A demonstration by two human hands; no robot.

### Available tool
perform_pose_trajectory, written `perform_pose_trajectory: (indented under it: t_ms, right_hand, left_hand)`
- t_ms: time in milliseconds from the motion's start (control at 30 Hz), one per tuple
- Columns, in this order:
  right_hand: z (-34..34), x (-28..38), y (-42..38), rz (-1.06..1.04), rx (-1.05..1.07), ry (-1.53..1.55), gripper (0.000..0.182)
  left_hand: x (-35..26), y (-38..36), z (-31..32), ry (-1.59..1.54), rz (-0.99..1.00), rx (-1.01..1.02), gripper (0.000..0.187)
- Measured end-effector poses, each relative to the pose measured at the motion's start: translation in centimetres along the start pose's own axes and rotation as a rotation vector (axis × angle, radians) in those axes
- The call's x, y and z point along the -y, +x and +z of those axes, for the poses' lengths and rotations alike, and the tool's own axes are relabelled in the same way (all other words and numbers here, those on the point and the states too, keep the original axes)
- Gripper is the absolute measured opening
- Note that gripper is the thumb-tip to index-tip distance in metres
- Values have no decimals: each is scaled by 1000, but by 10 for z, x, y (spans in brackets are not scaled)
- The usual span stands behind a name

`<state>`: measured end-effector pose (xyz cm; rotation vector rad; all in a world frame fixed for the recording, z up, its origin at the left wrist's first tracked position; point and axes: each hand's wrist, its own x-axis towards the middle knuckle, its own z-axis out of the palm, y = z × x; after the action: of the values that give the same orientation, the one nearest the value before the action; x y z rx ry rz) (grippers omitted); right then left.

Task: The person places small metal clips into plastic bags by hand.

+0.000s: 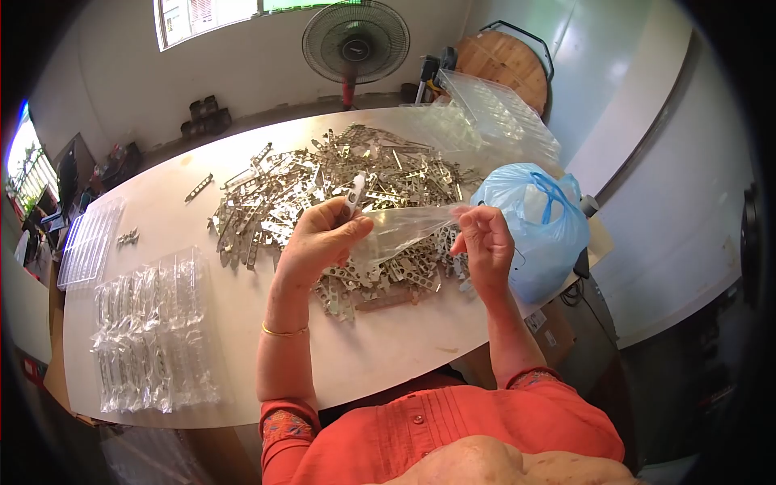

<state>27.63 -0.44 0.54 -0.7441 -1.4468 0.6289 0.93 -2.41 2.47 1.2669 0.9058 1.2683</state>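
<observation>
Over the heap, my left hand [323, 234] is closed, with a perforated metal strip [354, 196] standing up between thumb and fingers. A clear plastic bag [404, 230] stretches from this hand across to my right hand [487, 246], where thumb and fingertips pinch its edge. Below and beyond both hands spreads a large heap of loose perforated metal strips [275, 198]. Left of my left forearm lies a clear plastic tray [194, 339], and several bagged strips [133, 323] rest in rows in it.
A tied blue plastic bag [529, 234] sits at the table's right side. Clear trays [505, 117] are stacked at the back right, and another tray [90, 242] lies at the far left. Small metal pieces [128, 237] lie near it. A fan [356, 48] stands behind the table [234, 295].
</observation>
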Motion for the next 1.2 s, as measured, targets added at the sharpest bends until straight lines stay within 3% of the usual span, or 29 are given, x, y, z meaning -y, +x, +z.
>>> perform_pose_trajectory:
  t_ms: [33,267,367,433,467,533,633,800,900,1000,1067,1133,1200]
  right_hand:
    - [-1,2,0,66,55,133,11]
    - [-13,-8,3,19,32,87,10]
    - [-15,-8,2,123,-9,101,9]
    - [-10,-4,4,-191,-162,-211,21]
    - [-9,2,4,-190,-160,-211,21]
    - [-5,24,4,-543,106,-546,38]
    - [12,38,-6,-591,277,-775,46]
    - [26,25,-12,-557,301,-748,38]
    - [24,14,-8,-647,278,-763,30]
    - [26,10,-4,-531,187,-492,18]
    - [25,7,-5,107,-34,172,10]
    - [19,-1,6,199,-117,350,8]
    - [11,-4,12,427,-190,782,7]
  left_hand:
    - [0,0,-2,-28,16,11,23]
    - [-1,2,-5,-80,5,-1,17]
    - [-6,0,-1,-80,-17,-40,17]
    - [-7,0,-1,-79,-31,-76,17]
    - [-5,1,-2,-91,-24,-76,16]
    - [0,3,1,-105,-26,-67,16]
    - [-1,1,11,-153,-53,-55,17]
    - [-3,-3,26,-130,-74,-37,19]
    - [-6,-6,35,-166,-71,6,20]
    - [-1,-5,35,-346,-2,6,21]
    - [-2,-4,32,-336,11,-37,20]
    - [-3,-1,30,-316,24,-68,20]
    - [1,2,29,-261,-9,-76,20]
